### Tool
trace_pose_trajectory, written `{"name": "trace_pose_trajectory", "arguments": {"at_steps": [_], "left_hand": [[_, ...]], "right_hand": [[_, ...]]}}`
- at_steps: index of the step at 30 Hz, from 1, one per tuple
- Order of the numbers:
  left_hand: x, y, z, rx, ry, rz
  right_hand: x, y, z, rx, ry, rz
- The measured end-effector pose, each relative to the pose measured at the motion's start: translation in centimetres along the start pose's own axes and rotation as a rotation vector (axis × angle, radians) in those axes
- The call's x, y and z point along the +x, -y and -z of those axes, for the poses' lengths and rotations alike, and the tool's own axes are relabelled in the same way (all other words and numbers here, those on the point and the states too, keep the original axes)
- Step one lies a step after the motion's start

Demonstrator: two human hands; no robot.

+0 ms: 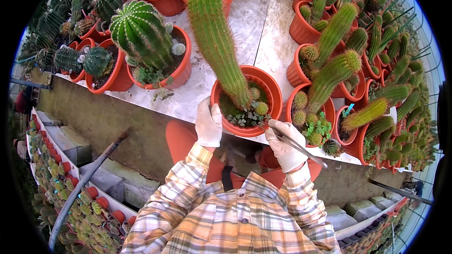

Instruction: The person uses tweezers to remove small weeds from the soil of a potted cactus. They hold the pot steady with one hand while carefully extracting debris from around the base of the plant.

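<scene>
A terracotta-coloured plastic pot [273, 88] stands near the bench's front edge, holding a tall, leaning columnar cactus [215, 38] and small round offsets [261, 108]. Low clover-like weeds [247, 116] grow on the soil at the pot's near side. My left hand [209, 122], in a white glove, grips the pot's left rim, with the thumb on top. In my gloved right hand [286, 144] is a pair of long metal tweezers [300, 147]; their tips point into the weeds at the pot's near right. Whether the tips pinch a stem cannot be told.
Potted cacti crowd the right, close to my right hand. A large ribbed cactus [141, 35] in a pot stands at left on the white bench [152, 102]. Concrete blocks [106, 180] and a metal pipe [84, 180] are at lower left.
</scene>
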State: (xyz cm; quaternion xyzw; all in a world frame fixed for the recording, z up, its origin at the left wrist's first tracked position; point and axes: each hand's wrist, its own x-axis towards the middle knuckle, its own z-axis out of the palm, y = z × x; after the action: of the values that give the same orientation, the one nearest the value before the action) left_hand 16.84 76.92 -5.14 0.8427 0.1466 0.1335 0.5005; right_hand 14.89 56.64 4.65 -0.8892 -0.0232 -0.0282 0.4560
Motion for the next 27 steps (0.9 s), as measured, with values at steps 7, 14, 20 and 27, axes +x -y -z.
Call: {"name": "trace_pose_trajectory", "arguments": {"at_steps": [7, 14, 20, 27], "left_hand": [[0.2, 0.3, 0.0, 0.012, -0.010, -0.041], [0.0, 0.4, 0.0, 0.013, -0.010, -0.024], [0.0, 0.1, 0.0, 0.013, -0.003, 0.030], [0.0, 0.3, -0.1, 0.035, -0.016, -0.015]], "right_hand": [[0.4, -1.6, -0.8, 0.071, 0.038, -0.027], [0.0, -2.8, -1.2, 0.285, 0.016, -0.087], [-0.3, -1.7, -0.9, 0.483, -0.007, -0.474], [-0.1, -2.8, -0.5, 0.654, -0.030, -0.604]]}}
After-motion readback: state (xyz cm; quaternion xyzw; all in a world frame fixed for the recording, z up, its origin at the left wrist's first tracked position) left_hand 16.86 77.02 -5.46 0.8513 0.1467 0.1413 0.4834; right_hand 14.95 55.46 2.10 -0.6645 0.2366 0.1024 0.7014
